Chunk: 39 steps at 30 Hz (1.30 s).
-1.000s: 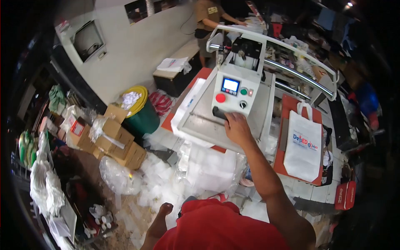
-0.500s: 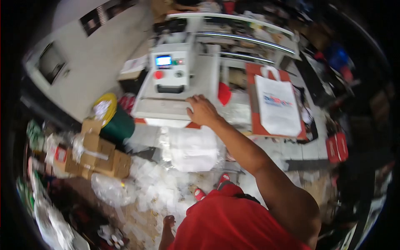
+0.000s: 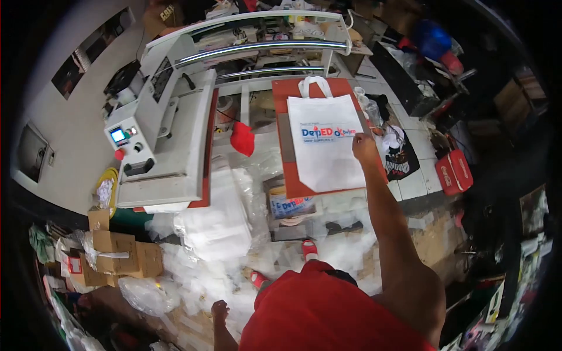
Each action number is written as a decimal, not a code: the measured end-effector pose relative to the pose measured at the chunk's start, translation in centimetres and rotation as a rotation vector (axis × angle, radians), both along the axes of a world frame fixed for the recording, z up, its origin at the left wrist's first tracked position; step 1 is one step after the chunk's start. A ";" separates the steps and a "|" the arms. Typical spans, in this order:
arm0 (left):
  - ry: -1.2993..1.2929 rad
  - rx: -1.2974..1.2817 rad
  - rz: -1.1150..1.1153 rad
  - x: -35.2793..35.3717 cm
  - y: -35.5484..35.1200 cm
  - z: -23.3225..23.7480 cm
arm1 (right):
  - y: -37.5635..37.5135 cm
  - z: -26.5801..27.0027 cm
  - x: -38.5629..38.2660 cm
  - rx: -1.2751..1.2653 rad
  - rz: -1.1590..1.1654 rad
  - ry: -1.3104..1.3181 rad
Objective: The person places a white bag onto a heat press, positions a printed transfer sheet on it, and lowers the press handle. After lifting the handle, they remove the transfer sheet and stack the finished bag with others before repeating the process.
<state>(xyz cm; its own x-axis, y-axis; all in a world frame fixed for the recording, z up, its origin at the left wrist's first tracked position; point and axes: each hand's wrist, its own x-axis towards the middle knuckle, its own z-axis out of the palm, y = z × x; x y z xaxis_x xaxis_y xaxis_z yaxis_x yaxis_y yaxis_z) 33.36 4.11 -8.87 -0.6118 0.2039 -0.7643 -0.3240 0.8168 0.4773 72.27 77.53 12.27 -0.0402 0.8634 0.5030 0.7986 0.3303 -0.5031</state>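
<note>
A white tote bag [image 3: 325,167] with blue and red lettering lies flat on the orange-red press pad [image 3: 281,89], its handles pointing away from me. My right hand [image 3: 366,147] is at the right end of the print, fingers curled in and pressed together; whatever they grip is too small to tell. Low beside my body hangs my left hand [image 3: 220,310], loosely curled with nothing visible in it. To the left stands the white heat press [image 3: 134,140], its lit display facing me and its plate over another pad. White sheets or bags [image 3: 213,216] in clear plastic lie in front of it.
A red cloth piece [image 3: 242,139] hangs between the pads. Cardboard boxes [image 3: 120,248] and plastic scraps cover the floor at left. A red bag [image 3: 453,171] sits at right, beside a black printed cloth [image 3: 404,164]. Another person [image 3: 162,19] stands at the far left behind the rails.
My right hand has left the front edge of the press plate and moved right onto the tote bag's print. The view has turned right; my left hand still hangs low.
</note>
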 end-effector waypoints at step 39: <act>0.178 -0.060 -0.093 14.3 -3.6 2.7 | -26.5 -21.2 -36.5 -0.873 0.430 -0.221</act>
<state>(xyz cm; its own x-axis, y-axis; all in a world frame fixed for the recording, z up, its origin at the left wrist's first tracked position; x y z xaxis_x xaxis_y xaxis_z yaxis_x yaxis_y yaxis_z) 47.70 0.51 -6.12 -0.7190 0.2230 -0.6583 -0.1606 0.8682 0.4695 35.82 51.00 -8.91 -0.4526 0.8171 -0.3571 0.8026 0.1989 -0.5623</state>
